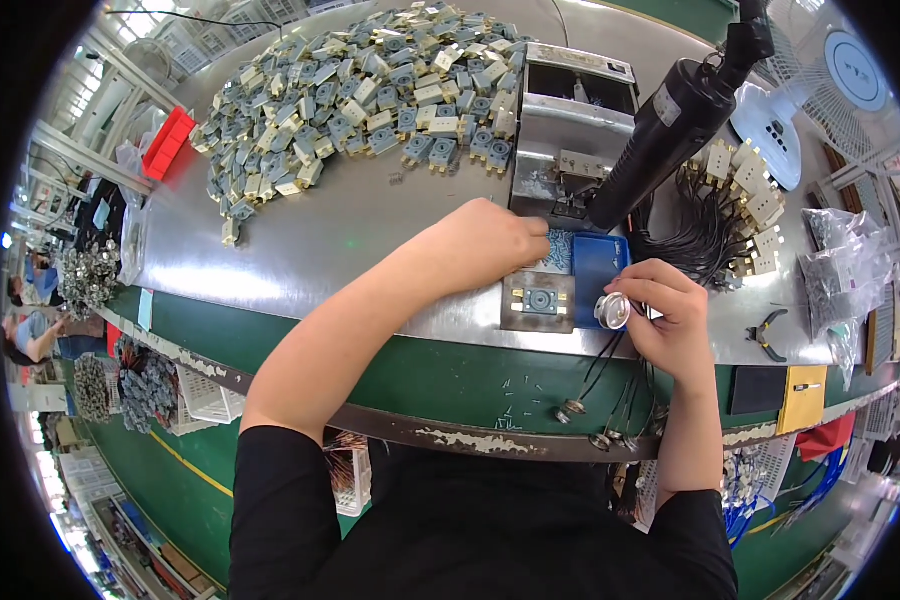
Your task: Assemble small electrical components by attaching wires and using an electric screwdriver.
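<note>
My left hand (495, 242) reaches across the bench with its fingers curled together beside a small tray of bluish screws (559, 252). What its fingertips hold, if anything, is hidden. Between thumb and fingers, my right hand (673, 312) grips a round shiny metal socket (613, 310), from which a black wire seems to hang. A blue tray (598, 262) lies just left of that hand. Below my left hand, a grey switch housing with brass tabs (540, 301) sits in a metal fixture (538, 322).
A wide heap of grey and cream housings (370, 100) covers the back left. A metal screw-feeding machine (575, 130) and a black electric screwdriver (665, 140) stand behind my hands. Wired cream housings (755, 205), pliers (768, 335) and a fan (855, 70) are at right. Screws (515, 405) lie near the front edge.
</note>
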The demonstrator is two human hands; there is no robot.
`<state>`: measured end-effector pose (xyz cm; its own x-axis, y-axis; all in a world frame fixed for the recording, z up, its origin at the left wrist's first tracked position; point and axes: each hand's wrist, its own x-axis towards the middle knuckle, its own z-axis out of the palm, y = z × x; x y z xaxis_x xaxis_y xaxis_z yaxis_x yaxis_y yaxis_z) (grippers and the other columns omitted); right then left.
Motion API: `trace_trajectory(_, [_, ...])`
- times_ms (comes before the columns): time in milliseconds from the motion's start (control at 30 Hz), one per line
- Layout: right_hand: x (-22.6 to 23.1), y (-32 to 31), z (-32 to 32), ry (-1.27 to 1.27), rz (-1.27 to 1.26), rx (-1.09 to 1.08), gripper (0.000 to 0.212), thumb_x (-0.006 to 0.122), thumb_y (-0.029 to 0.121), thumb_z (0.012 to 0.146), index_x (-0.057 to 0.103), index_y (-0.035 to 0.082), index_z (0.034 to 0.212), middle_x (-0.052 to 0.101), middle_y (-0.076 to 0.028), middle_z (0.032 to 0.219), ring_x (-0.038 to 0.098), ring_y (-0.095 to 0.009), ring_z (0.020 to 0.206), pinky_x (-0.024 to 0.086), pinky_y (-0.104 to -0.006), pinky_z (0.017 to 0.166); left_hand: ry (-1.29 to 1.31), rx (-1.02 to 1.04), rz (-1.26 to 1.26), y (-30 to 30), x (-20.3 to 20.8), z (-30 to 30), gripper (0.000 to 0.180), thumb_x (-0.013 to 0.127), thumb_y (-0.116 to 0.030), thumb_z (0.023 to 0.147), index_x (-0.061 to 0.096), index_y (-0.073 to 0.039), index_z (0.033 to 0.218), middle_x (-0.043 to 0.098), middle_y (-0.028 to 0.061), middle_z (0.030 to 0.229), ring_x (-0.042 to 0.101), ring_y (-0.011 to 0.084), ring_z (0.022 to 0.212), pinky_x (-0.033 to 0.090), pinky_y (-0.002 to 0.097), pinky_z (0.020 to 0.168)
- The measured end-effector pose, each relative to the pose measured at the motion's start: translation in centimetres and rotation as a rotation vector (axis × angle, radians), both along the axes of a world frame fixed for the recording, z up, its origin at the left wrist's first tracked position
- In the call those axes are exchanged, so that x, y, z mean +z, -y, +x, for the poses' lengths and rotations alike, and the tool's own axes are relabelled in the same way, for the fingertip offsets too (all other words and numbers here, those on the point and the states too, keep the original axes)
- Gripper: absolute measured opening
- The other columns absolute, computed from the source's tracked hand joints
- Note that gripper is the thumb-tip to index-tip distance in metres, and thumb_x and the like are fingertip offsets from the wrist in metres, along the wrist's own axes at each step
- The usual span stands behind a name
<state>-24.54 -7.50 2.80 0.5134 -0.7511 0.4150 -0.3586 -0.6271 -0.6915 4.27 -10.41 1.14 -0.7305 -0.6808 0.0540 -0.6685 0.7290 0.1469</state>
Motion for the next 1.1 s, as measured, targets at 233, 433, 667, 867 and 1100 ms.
trace_trajectory(233, [0.5, 0.0, -0.5, 0.072, -0.004, 0.062, 0.022, 0.068, -0.008, 0.069, 0.076, -0.003, 0.088, 0.073, -0.013, 0.090, 0.072, -0.024, 0.081, 0.057, -0.0318, 0.073, -0.561, 0.360, 0.420, -2.1, 1.1, 1.9, 0.012, 0.064, -0.011, 0.103, 0.066, -0.003, 0.112, 0.074, 0.0097, 0.094, 0.073, 0.0196, 0.075, 0.057, 0.0343, 0.067])
trace_trajectory(433, [-0.1, 0.4, -1.1, 0.319, 0.164, 0.230, 0.017, 0.068, -0.009, 0.067, 0.074, -0.004, 0.082, 0.074, -0.015, 0.085, 0.069, -0.023, 0.071, 0.054, -0.0298, 0.063, -1.323, 0.490, 0.754, -5.6, -0.4, 1.6, 0.011, 0.061, -0.004, 0.105, 0.065, 0.002, 0.114, 0.076, 0.0116, 0.102, 0.071, 0.0122, 0.071, 0.052, 0.0229, 0.061])
trace_trajectory(667, [-0.3, 1.4, -1.8, 0.438, 0.451, 0.418, 0.018, 0.070, -0.004, 0.071, 0.076, -0.007, 0.087, 0.074, -0.019, 0.090, 0.069, -0.024, 0.075, 0.053, -0.0321, 0.066, -1.386, 0.494, 0.817, -6.9, -2.9, 0.1, 0.027, 0.063, 0.005, 0.101, 0.067, 0.003, 0.127, 0.077, 0.0133, 0.108, 0.070, 0.0102, 0.071, 0.051, 0.0220, 0.060])
trace_trajectory(867, [-1.6, 1.2, -1.4, 0.461, 0.513, 0.278, 0.017, 0.078, 0.005, 0.086, 0.077, -0.009, 0.096, 0.074, -0.021, 0.098, 0.069, -0.024, 0.081, 0.053, -0.0335, 0.071, -1.176, 0.354, 0.511, -6.4, -3.4, -1.7, 0.018, 0.078, 0.005, 0.087, 0.079, -0.002, 0.105, 0.077, 0.0094, 0.110, 0.064, 0.0081, 0.067, 0.050, 0.0224, 0.061])
trace_trajectory(1100, [-2.7, 0.6, -1.0, 0.716, 0.723, 0.105, 0.035, 0.083, 0.025, 0.092, 0.073, -0.008, 0.098, 0.066, -0.018, 0.103, 0.058, -0.015, 0.068, 0.050, -0.0286, 0.059, -1.024, 0.345, 0.492, -6.1, -3.4, -1.6, 0.021, 0.085, 0.002, 0.081, 0.079, -0.002, 0.100, 0.076, 0.0063, 0.109, 0.051, 0.0067, 0.062, 0.043, 0.0240, 0.057])
